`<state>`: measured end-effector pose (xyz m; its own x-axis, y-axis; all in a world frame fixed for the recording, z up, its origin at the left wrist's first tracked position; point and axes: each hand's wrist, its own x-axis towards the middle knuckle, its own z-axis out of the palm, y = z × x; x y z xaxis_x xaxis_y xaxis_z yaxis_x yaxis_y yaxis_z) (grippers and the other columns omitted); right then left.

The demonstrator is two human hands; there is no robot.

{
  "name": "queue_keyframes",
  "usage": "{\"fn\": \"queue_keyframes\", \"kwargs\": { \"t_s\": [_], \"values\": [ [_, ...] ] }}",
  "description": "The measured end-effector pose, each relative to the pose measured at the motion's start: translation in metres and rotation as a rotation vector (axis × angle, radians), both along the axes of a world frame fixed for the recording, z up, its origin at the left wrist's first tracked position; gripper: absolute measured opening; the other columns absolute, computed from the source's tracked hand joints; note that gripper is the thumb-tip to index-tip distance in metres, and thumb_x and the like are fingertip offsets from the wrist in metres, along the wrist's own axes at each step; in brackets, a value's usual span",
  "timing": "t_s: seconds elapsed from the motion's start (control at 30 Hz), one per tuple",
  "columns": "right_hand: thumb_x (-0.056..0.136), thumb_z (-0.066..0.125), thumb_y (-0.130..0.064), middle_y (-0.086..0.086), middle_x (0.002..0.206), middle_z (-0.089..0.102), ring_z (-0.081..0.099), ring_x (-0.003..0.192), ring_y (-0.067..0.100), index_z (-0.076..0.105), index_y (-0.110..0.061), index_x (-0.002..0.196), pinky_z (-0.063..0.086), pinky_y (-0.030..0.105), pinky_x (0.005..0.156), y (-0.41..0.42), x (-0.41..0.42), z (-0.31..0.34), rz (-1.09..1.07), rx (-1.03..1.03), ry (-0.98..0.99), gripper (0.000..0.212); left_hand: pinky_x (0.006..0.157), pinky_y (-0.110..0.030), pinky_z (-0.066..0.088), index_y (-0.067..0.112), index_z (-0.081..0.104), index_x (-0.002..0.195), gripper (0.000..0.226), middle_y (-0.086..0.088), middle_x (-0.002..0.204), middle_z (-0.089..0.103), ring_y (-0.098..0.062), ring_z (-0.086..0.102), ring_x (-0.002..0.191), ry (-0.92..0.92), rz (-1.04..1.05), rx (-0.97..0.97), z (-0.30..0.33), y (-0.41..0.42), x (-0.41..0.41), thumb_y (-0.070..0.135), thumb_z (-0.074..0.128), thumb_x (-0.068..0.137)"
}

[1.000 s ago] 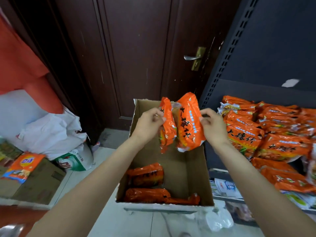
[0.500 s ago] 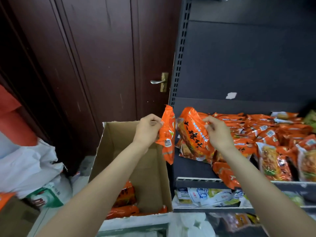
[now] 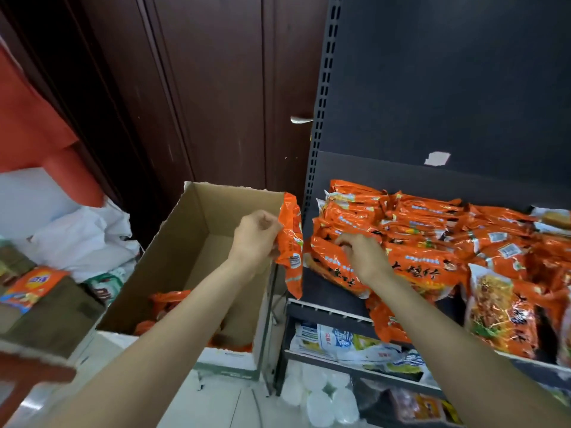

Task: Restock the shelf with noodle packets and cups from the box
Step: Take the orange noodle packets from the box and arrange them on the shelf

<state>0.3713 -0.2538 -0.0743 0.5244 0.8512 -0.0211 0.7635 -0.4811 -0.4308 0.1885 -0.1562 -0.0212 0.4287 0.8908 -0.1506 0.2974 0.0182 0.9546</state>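
Note:
My left hand (image 3: 256, 239) pinches the top edge of an orange noodle packet (image 3: 290, 245), which hangs upright between the cardboard box (image 3: 197, 211) and the shelf's left post. My right hand (image 3: 361, 254) lies with curled fingers on another orange packet (image 3: 333, 267) that rests flat at the left end of the dark shelf (image 3: 327, 310). Several more orange packets (image 3: 432, 223) are piled along the shelf to the right. The open box stands on the floor at the left, and a few orange packets (image 3: 163, 299) show at its bottom, partly hidden by my left forearm.
A dark wooden door (image 3: 216, 88) with a metal handle (image 3: 301, 119) stands behind the box. White bags (image 3: 80, 239) and a brown carton (image 3: 52, 307) with an orange pack (image 3: 31, 285) sit at the left. Lower shelves hold white and blue packets (image 3: 340, 338); white cups (image 3: 321, 396) lie below.
My right hand has carried its packet from above the box onto the shelf's left end and set it flat. My left hand has followed rightward with its packet. The view swung right.

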Motion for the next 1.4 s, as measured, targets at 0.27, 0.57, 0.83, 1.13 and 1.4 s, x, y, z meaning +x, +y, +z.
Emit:
{"fn": "queue_keyframes", "kwargs": {
  "t_s": [0.27,0.57,0.83,1.13,1.4],
  "values": [
    [0.085,0.051,0.003,0.005,0.101,0.05,0.05,0.099,0.024,0.057,-0.013,0.108,0.042,0.033,0.067,-0.03,-0.001,-0.002,0.112,-0.059,-0.309,0.029,0.063,-0.03,0.06,0.01,0.053,0.076,0.019,-0.017,0.086,0.066,-0.026,0.068,0.076,-0.053,0.016,-0.191,-0.017,-0.031,0.011,0.004,0.052,0.093],
    [0.089,0.06,-0.014,0.012,0.123,0.052,0.057,0.106,0.028,0.038,-0.019,0.134,0.049,0.037,0.08,-0.04,-0.011,-0.005,0.092,-0.212,-0.146,0.05,0.068,-0.034,0.06,0.01,0.048,0.075,0.02,-0.014,0.086,0.066,-0.025,0.069,0.079,-0.153,0.056,-0.267,-0.018,-0.039,0.009,0.004,0.052,0.094],
    [0.082,0.062,0.003,0.01,0.121,0.049,0.048,0.11,0.023,0.049,-0.015,0.133,0.051,0.033,0.084,-0.032,-0.011,-0.024,-0.061,-0.119,-0.41,0.055,0.071,-0.034,0.059,0.01,0.051,0.076,0.018,-0.018,0.096,0.067,-0.026,0.07,0.085,-0.125,0.041,-0.232,-0.021,-0.036,-0.006,0.006,0.054,0.093],
    [0.077,0.07,-0.002,-0.005,0.141,0.03,0.024,0.133,0.013,0.027,-0.034,0.145,0.024,0.03,0.109,-0.049,-0.031,-0.006,0.102,0.092,0.263,0.086,0.076,-0.033,0.058,0.01,0.051,0.067,0.026,-0.017,0.095,0.066,-0.027,0.068,0.083,-0.187,0.118,-0.383,-0.036,-0.039,0.032,0.001,0.054,0.091],
    [0.091,0.057,-0.006,0.005,0.129,0.056,0.066,0.078,0.015,0.052,-0.02,0.129,0.05,0.022,0.072,-0.055,-0.02,-0.013,-0.002,0.177,0.112,0.041,0.079,-0.032,0.056,0.011,0.056,0.096,0.004,-0.01,0.111,0.062,-0.023,0.063,0.096,0.023,-0.144,-0.211,-0.046,-0.029,0.04,0.011,0.057,0.092]
  ]
}}
